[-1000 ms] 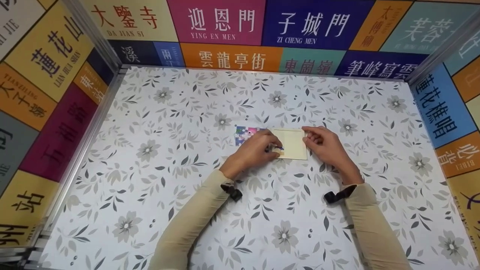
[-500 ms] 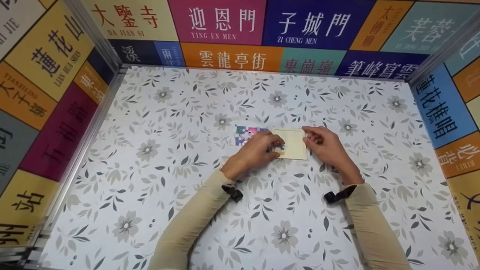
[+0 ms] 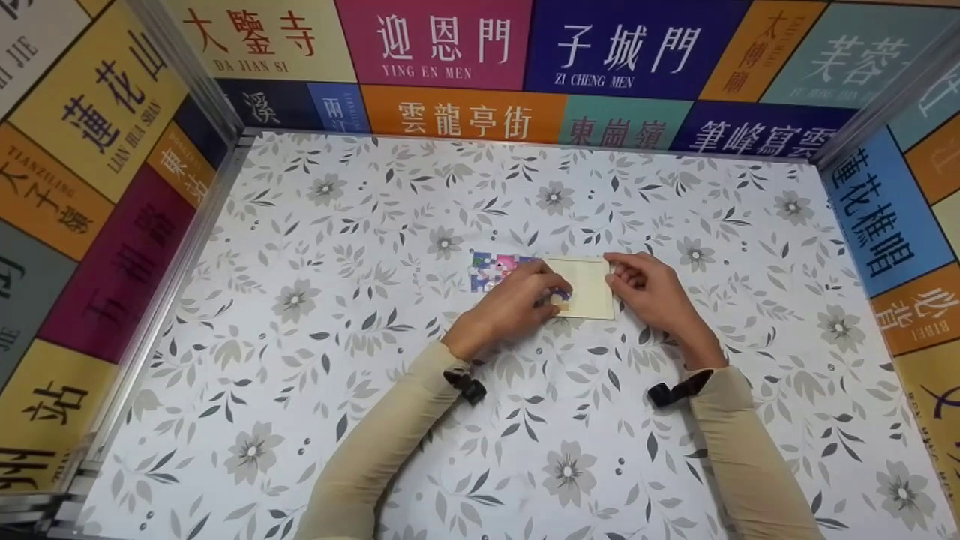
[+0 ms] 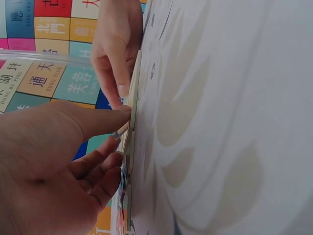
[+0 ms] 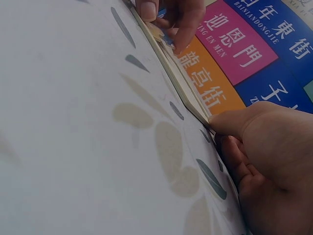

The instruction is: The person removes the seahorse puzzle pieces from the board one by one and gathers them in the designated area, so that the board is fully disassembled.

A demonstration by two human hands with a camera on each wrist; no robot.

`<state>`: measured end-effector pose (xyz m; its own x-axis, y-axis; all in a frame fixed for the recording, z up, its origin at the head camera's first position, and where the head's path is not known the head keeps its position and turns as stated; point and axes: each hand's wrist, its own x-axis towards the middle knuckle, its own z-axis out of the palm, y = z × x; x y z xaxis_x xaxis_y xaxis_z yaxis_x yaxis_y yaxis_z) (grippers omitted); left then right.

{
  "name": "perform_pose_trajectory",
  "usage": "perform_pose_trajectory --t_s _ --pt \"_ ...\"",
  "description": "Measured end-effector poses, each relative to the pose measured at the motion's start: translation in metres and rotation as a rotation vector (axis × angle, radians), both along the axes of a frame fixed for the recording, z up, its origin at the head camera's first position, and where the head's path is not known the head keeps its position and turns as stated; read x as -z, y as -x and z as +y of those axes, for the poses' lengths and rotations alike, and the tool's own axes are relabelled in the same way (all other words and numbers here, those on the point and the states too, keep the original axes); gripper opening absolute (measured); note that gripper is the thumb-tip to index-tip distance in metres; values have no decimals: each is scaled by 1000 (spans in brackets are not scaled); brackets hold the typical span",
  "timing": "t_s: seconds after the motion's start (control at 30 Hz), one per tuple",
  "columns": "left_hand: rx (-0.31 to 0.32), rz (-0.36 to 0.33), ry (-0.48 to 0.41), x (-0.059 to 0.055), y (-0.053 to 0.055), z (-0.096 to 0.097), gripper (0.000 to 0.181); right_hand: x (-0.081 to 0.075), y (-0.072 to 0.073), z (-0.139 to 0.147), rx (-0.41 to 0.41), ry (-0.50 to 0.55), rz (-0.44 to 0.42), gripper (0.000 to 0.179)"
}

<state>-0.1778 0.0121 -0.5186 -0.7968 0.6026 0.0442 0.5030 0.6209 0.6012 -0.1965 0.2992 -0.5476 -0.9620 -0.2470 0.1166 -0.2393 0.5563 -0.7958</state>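
A shallow cream puzzle tray lies flat on the table, bare over its right part. My left hand is over its left end, pinching a colourful jigsaw piece between thumb and fingers, low against the tray. In the left wrist view, the thumb lies at the tray's near edge and the piece is mostly covered. To the left, partly under that hand, is a patch of joined blue and pink puzzle pieces. My right hand holds the tray's right edge between thumb and curled fingers.
A white tablecloth with grey flowers and leaves covers the table. Panels with large printed characters stand along the back and both sides, with metal rails at the edges. Small dark cameras are strapped at both wrists.
My left hand has edged slightly to the right over the tray, and a little more of the blue puzzle patch shows behind it. The right hand and tray stay put.
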Motion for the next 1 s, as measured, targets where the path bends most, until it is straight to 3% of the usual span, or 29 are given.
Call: perform_pose_trajectory --t_s 0.4,0.53,0.7,1.0 --pt "38 74 32 0 4 -2 33 -3 0 1 11 -6 -21 38" --pt "34 96 34 0 7 -10 34 -2 -1 0 17 -7 -23 38" --pt "37 113 -25 -3 12 -26 35 -1 -1 -1 18 -2 -3 37" --pt "47 131 -120 -6 18 -58 36 -30 -15 -17 20 35 -21 37"
